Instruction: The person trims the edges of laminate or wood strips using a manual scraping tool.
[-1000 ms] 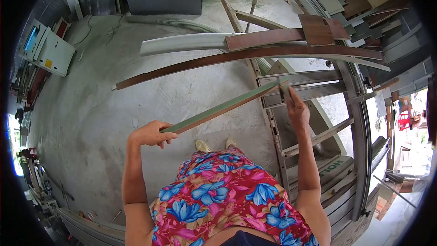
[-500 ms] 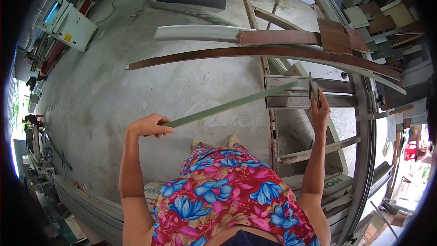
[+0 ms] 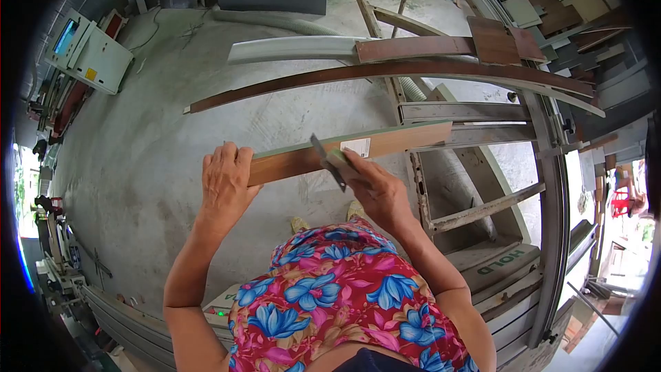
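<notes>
Your left hand (image 3: 226, 180) now grips the plank (image 3: 344, 152) flat-side up; your right hand (image 3: 372, 186) has brought what looks like a scraper (image 3: 328, 162), pinched, onto it.

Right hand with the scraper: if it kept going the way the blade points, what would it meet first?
The right hand points its scraper up-left at the wood strip held by the left hand. The blade seems already on it, though depth is unclear.

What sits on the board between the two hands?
On the board between left hand and right hand: bare brown face, then the scraper blade, in the head view.
</notes>
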Motion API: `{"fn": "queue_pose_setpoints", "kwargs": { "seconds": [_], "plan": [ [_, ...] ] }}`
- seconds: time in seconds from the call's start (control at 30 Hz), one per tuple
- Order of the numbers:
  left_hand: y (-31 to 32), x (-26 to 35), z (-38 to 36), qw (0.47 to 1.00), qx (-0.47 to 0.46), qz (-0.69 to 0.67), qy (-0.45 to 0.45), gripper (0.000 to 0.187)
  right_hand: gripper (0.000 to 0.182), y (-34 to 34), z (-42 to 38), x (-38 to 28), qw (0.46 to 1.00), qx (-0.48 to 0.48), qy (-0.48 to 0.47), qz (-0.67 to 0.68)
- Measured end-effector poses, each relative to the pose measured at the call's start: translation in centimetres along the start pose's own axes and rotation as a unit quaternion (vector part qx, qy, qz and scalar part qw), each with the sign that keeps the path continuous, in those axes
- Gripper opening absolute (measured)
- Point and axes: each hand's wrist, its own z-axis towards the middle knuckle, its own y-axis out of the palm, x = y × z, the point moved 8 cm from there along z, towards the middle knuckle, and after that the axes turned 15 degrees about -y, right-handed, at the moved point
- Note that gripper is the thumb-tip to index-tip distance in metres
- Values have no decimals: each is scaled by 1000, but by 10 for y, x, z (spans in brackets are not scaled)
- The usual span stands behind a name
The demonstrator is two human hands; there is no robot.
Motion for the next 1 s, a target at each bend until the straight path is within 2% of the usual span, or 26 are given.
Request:
{"fn": "queue_pose_setpoints", "kwargs": {
  "seconds": [0.07, 0.2, 0.27, 0.37, 0.43, 0.57, 0.67, 0.77, 0.9, 0.93, 1.0],
  "plan": [
    [-5, 1, -2, 998, 61, 1, 24, 57, 52, 5, 4, -7, 998, -37, 30, -27],
    [-8, 1, -4, 992, 112, 16, 46, 54, 49, -6, 9, -11, 991, -68, 53, -101],
    [-1, -1, -7, 990, 130, 20, 51, 49, 46, -14, 2, 0, 989, -32, 46, -135],
    [4, -6, -4, 991, 124, 14, 47, 58, 41, -36, -2, 15, 982, -12, 67, -175],
    [6, -8, -2, 991, 124, 16, 46, 59, 41, -56, -7, 26, 978, -9, 86, -189],
    [14, -12, -3, 991, 122, 10, 43, 59, 41, -105, -38, 76, 942, -8, 225, -249],
    [15, -12, -3, 991, 125, 0, 39, 58, 45, -148, -68, 125, 897, 24, 316, -308],
    [22, -16, -5, 993, 117, -1, 32, 57, 46, -173, -94, 155, 894, 144, 279, -320],
    [21, -15, -7, 993, 109, -10, 41, 57, 55, -151, -73, 132, 948, 200, 164, -186],
    [22, -16, -6, 994, 103, -13, 41, 57, 58, -139, -66, 127, 955, 211, 183, -97],
    [22, -16, -5, 994, 97, -20, 40, 57, 59, -114, -49, 106, 966, 190, 174, -18]
  ]
}}
